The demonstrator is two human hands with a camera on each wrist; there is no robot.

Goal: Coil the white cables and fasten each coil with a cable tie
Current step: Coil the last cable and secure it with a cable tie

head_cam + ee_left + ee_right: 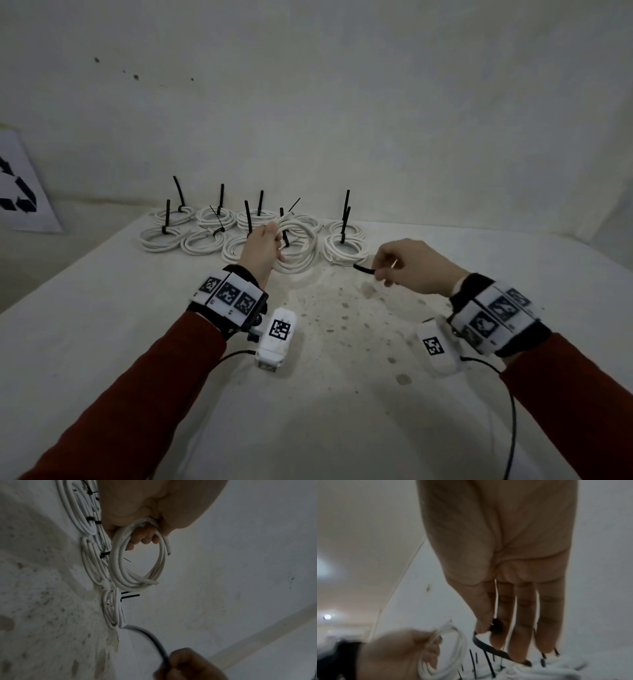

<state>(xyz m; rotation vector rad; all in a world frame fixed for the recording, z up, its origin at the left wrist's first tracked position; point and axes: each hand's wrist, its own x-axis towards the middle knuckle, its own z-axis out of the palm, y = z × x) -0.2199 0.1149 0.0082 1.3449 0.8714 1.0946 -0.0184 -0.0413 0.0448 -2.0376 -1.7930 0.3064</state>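
Note:
My left hand (265,245) grips a loose coil of white cable (299,246) and holds it upright above the table; in the left wrist view the coil (137,563) hangs from the curled fingers (145,536) with both cut ends free. My right hand (400,265) pinches a black cable tie (364,269) between thumb and forefinger, to the right of the coil and apart from it. The same tie (493,647) shows in the right wrist view, and as a dark arc (150,638) in the left wrist view.
Several tied white coils (205,228) with black tie tails sticking up lie in two rows at the back of the white table (102,342); more lie at the right (344,245). A printed sheet (20,185) leans on the wall at left.

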